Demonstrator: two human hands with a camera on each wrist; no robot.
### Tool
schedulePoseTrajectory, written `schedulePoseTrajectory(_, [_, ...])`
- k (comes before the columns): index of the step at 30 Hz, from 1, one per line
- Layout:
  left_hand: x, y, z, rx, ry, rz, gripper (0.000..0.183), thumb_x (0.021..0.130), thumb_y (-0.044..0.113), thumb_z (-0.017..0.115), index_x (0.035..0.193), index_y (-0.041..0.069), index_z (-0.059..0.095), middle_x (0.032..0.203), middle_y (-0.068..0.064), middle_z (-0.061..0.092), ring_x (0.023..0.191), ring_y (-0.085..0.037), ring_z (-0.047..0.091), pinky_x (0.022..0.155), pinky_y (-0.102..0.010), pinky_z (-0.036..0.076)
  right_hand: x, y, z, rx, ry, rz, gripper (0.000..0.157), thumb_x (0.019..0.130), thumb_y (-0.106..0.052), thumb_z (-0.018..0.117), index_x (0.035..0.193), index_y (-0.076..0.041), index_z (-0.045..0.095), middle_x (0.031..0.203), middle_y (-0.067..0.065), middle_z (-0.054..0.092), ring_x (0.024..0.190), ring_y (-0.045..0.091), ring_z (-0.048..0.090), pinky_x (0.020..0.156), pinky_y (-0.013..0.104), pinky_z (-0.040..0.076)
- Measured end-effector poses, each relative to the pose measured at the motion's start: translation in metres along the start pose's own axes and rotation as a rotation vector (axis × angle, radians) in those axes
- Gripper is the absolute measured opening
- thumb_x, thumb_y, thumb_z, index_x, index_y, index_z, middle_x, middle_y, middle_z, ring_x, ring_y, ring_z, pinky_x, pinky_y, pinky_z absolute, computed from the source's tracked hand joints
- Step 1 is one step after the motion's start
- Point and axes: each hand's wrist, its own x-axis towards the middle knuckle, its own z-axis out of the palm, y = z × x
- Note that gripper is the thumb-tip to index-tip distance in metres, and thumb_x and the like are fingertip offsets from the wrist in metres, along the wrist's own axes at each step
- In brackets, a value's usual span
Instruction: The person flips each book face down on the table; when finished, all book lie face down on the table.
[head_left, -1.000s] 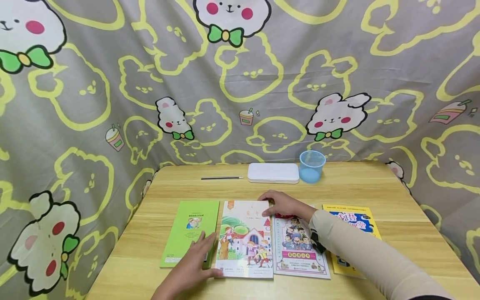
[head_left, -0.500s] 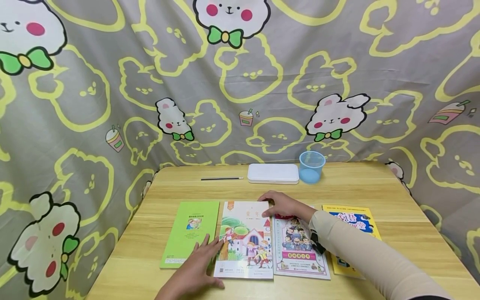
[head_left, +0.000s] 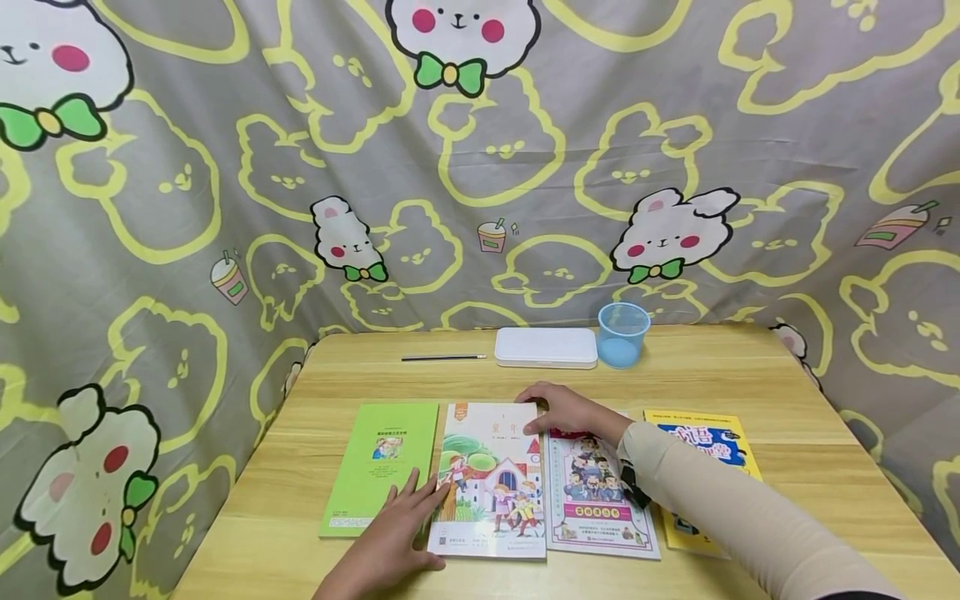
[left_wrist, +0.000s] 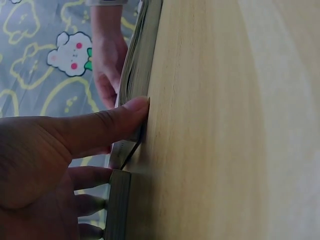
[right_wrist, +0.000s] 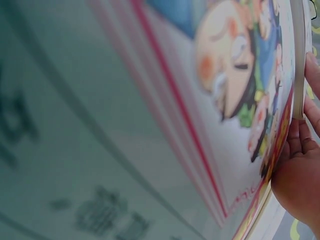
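A white storybook (head_left: 487, 483) with children and a house on its cover lies flat in the middle of a row of books. My left hand (head_left: 390, 533) rests at its near left corner, fingers spread over the gap beside a green book (head_left: 382, 467). In the left wrist view, the left thumb (left_wrist: 105, 127) presses the storybook's page edge (left_wrist: 140, 55), and the other fingertips touch the green book's edge (left_wrist: 118, 205). My right hand (head_left: 573, 412) grips the storybook's far right corner, thumb and fingers bent round it. Its forearm crosses a pink-framed cartoon book (head_left: 596, 492).
A yellow book (head_left: 712, 442) lies at the right, partly hidden under the right sleeve (head_left: 720, 492). Along the back of the wooden table (head_left: 360, 367) are a pencil (head_left: 442, 357), a white case (head_left: 546, 347) and a blue translucent cup (head_left: 622, 337). A patterned curtain hangs behind.
My left hand has shifted slightly to the right and its fingers now lie against the storybook's left edge. The right hand and the books stay practically in place.
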Motion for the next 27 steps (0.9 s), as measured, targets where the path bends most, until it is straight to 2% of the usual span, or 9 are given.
schedulePoseTrajectory(17, [0.0018,-0.0023,-0.0005,-0.075,0.008,0.000,0.099,0.075,0.037,0.090,0.157,0.008,0.043,0.163,-0.017,0.037,0.154,-0.049,0.015,0.119,-0.074,0.012,0.0003,0.0006,0.0004,0.007,0.004,-0.007,0.053,0.089,-0.033,0.083,0.134,-0.013,0.065,0.133,0.007,0.061,0.119,0.025,0.057,0.102,0.044,0.050])
schedulePoseTrajectory(23, [0.0016,-0.0012,-0.0045,-0.126,0.013,-0.012,0.099,0.074,0.035,0.091,0.156,0.008,0.043,0.163,-0.015,0.036,0.155,-0.047,0.014,0.121,-0.071,0.009,0.0006,0.0004,0.0002,0.005,0.002,-0.013,0.052,0.089,-0.032,0.083,0.134,-0.013,0.065,0.131,0.006,0.061,0.116,0.024,0.057,0.100,0.043,0.050])
schedulePoseTrajectory(27, [0.0019,0.0004,-0.0073,-0.147,0.018,-0.024,0.099,0.072,0.035,0.092,0.156,0.008,0.045,0.163,-0.014,0.037,0.154,-0.048,0.015,0.120,-0.072,0.011,0.0012,0.0013,0.0001,0.006,0.004,-0.012,0.051,0.089,-0.032,0.083,0.133,-0.013,0.065,0.130,0.006,0.062,0.116,0.023,0.057,0.100,0.043,0.050])
